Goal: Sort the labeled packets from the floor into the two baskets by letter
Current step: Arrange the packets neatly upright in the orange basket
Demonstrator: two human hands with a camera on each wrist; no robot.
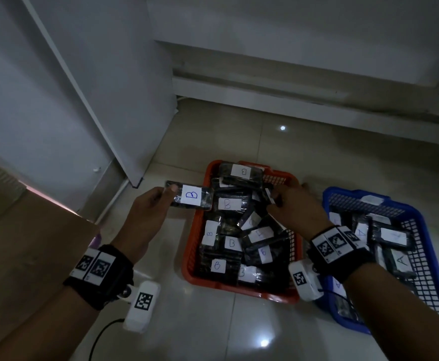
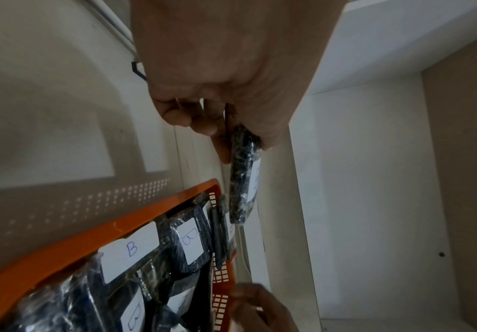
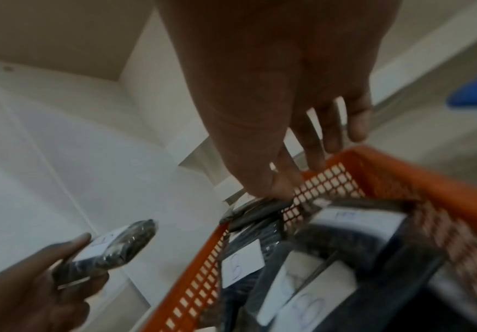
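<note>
- Our left hand point(image 1: 149, 212) pinches 1 B packet point(image 1: 189, 196) by its end, just beside the orange basket point(image 1: 195, 238) at its 10 o'clock; if that thin pinch slackens, we judge the packet drops onto the floor point(image 1: 239, 329).
- Our right hand point(image 1: 295, 207) grips a packet at the basket's 1 o'clock; its letter is hidden, so we could misfile it.
- The basket is heaped; another drop may slide packets over the rim.
- The blue basket point(image 1: 427, 241) at 3 o'clock holds A packets.
</note>
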